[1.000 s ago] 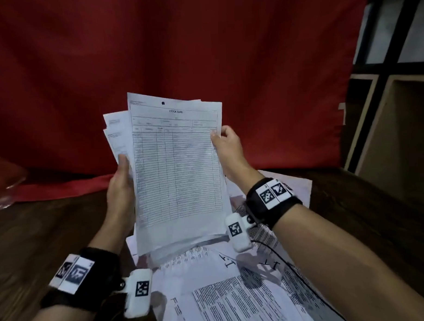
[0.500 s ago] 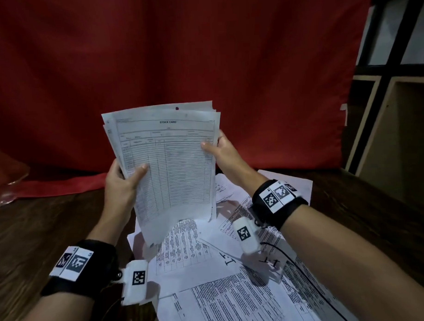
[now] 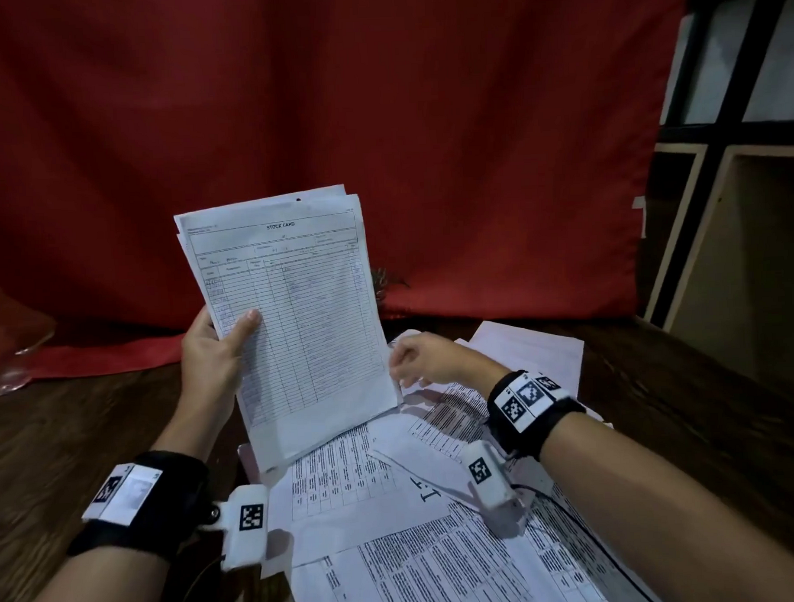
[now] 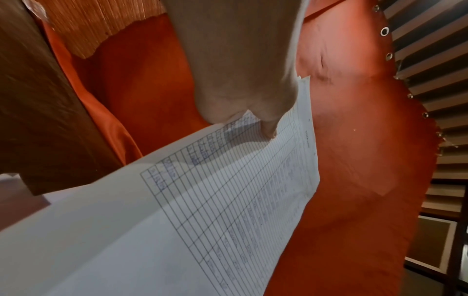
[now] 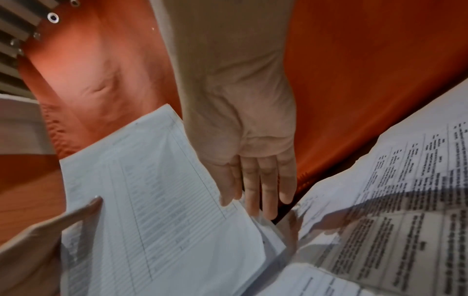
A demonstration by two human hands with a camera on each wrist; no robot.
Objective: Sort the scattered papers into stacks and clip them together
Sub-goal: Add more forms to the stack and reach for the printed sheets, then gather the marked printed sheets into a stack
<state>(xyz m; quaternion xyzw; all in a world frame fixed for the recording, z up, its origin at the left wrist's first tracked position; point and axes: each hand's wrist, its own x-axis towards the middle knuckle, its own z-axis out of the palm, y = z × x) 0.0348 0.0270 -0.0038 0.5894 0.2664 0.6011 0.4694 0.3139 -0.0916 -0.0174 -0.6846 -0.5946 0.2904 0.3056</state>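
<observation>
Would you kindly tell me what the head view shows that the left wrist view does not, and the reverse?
Only the head view shows the right hand at the stack's lower right edge, the loose printed sheets on the wooden table, and the "STOCK CARD" heading. Only the left wrist view shows the metal eyelets along the curtain's edge. Both show the left hand holding the stock card stack, thumb on its front, against the red curtain.

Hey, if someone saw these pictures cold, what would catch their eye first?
First, the stock card stack held upright at centre: the left hand grips its left edge, and the right hand has straight fingers at its lower right corner. Behind hangs a red cloth backdrop; below, printed sheets lie scattered over the wooden table.
</observation>
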